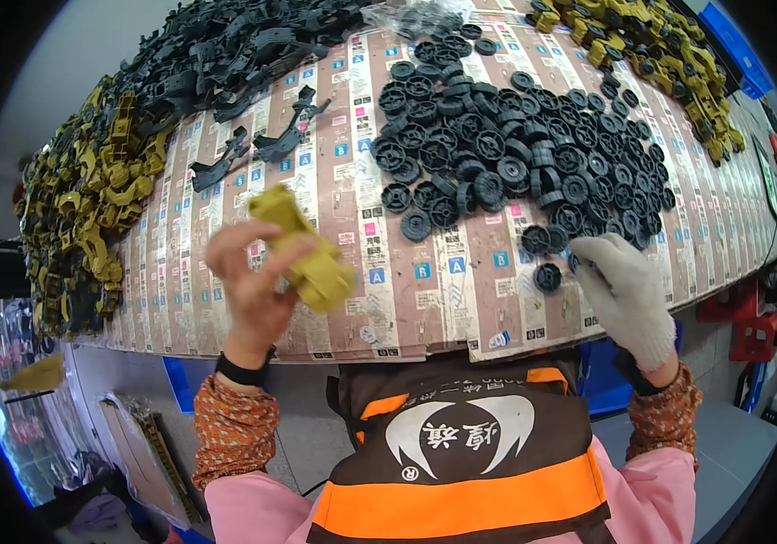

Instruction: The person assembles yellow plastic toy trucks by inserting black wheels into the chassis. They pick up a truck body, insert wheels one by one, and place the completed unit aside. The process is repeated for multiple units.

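My bare left hand [257, 276] is raised over the near left part of the table, its fingers closed round a yellow plastic toy vehicle body [308, 254]. Motion smears both slightly. A white knitted glove covers my right hand [622, 288], which is at the near edge of a heap of black toy wheels [515, 145]. Its fingers are bent together on a black toy wheel [575, 263], mostly hidden by the fingertips. Just left of that hand, a single wheel [547, 277] lies apart from the heap.
Dark grey plastic parts [198, 63] are piled at the far left, with a few loose ones [281, 136] nearer. Yellow vehicle bodies [89, 208] heap along the left edge. Yellow vehicles with black wheels [679, 68] lie far right. Printed paper covers the table [425, 308]. Red stools [756, 331] stand right.
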Motion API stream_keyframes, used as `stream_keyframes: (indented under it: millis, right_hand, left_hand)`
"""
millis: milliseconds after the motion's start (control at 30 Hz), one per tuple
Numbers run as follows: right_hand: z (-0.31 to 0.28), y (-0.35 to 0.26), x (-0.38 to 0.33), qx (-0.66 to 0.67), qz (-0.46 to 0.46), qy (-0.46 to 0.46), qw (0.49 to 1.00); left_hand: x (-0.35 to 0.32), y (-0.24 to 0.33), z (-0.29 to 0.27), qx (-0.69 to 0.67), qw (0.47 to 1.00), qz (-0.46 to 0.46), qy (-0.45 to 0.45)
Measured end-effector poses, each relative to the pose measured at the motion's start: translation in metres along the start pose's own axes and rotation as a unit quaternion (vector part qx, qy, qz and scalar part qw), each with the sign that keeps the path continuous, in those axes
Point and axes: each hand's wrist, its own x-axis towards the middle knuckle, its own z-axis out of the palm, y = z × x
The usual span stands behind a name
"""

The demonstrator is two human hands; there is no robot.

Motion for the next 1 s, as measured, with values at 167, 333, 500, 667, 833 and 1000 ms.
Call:
stream_keyframes:
  millis: [167, 333, 500, 667, 833, 1000]
  right_hand:
    - [0.031, -0.015, 0.017, -0.118, -0.032, 0.068, 0.990]
    - [0.049, -0.023, 0.033, -0.221, -0.054, 0.043, 0.973]
    - [0.052, -0.029, 0.034, -0.229, -0.083, 0.026, 0.969]
    - [0.066, -0.052, 0.024, -0.082, -0.109, 0.038, 0.990]
    - [0.090, -0.077, 0.015, 0.083, -0.072, -0.025, 0.994]
    - [0.099, -0.083, 0.008, 0.126, -0.054, -0.024, 0.990]
  left_hand:
    - [-0.016, 0.043, 0.009, 0.024, 0.980, 0.177, -0.088]
    - [-0.025, 0.045, -0.002, -0.074, 0.967, 0.123, -0.209]
    - [-0.048, 0.048, -0.015, -0.307, 0.912, -0.182, -0.201]
    - [-0.034, 0.063, 0.003, -0.456, 0.718, -0.503, -0.153]
    - [-0.005, 0.088, 0.033, -0.322, 0.850, -0.385, -0.162]
    - [0.017, 0.076, 0.038, -0.257, 0.852, -0.370, -0.265]
